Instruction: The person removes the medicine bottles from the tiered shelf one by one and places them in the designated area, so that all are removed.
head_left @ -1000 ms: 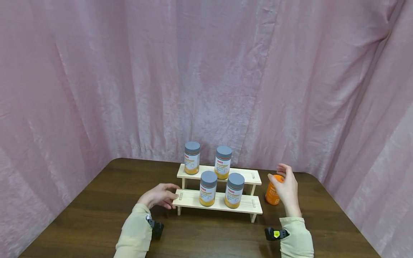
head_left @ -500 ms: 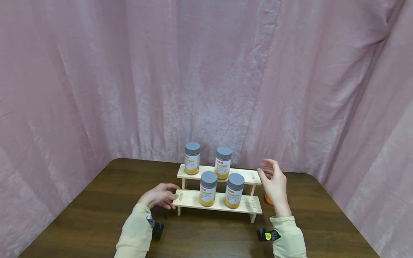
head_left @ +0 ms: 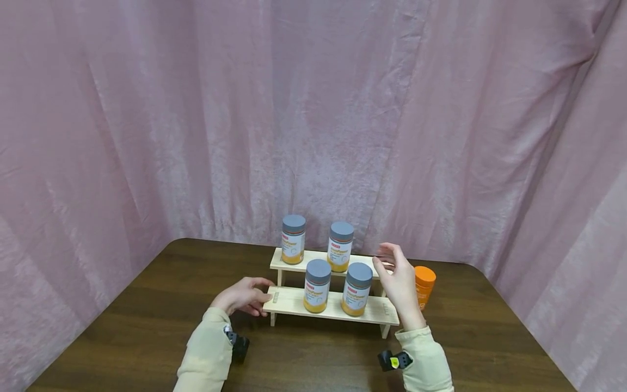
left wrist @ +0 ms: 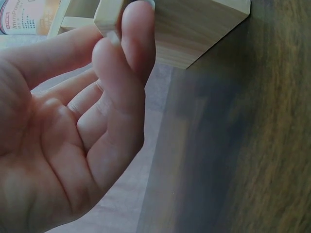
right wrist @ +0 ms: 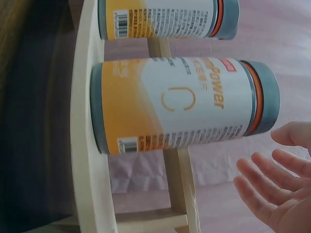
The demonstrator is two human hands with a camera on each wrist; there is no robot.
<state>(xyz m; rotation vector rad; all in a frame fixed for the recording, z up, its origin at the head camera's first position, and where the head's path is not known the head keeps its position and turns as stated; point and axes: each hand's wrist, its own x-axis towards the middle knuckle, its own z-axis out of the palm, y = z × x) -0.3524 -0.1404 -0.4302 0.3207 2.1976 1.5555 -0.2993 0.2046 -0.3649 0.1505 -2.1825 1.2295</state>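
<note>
The left hand (head_left: 245, 296) pinched the left end of the two-tier pale wooden rack (head_left: 289, 298), probably light and stiff, best steadied at that edge. Inward of the loosely curved right hand (head_left: 399, 280), which grasped nothing, the grey-lidded cylindrical jar with a white-and-yellow label (head_left: 355, 293) stood on the lower tier, likely rigid and slightly slippery, best held round its middle. Half a second earlier, the right hand had mostly hidden the orange cylindrical jar (head_left: 425, 282); having shifted leftward, it left that jar showing on its outer side.
</note>
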